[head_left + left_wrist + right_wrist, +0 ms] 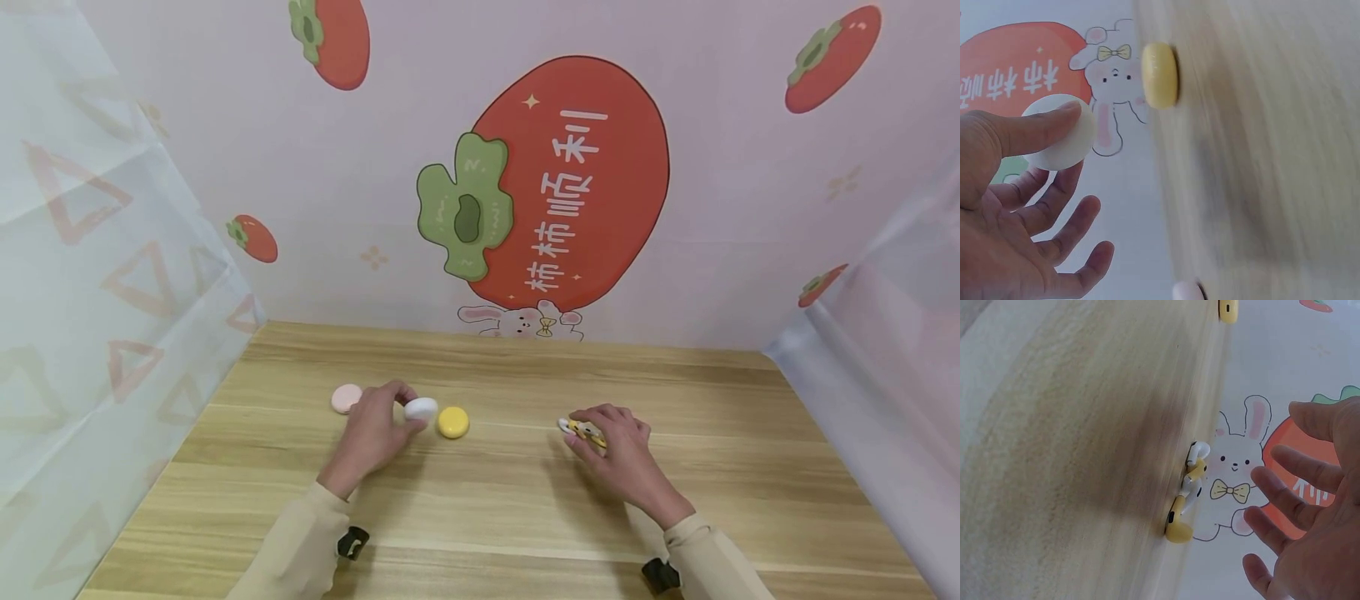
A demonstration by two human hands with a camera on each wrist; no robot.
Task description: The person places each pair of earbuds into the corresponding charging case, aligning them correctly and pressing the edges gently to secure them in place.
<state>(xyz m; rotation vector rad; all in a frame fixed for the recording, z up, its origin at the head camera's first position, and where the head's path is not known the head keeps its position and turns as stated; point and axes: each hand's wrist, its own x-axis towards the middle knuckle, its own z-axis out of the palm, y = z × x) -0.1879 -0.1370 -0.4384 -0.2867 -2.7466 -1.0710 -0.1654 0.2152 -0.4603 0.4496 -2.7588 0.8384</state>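
Between the middle and right edge of the wooden counter (495, 508), the right hand (618, 446) is spread loose, gripping nothing, beside white and yellow earbuds (579, 430) lying so close together that a hasty pinch could scatter them. Towards the left edge, a yellow case (453, 422) could be knocked if the left hand (375, 429), pinching a raised, smooth white case (421, 409), let it slip; towards the far left corner, the knuckles could nudge a pink case (345, 397).
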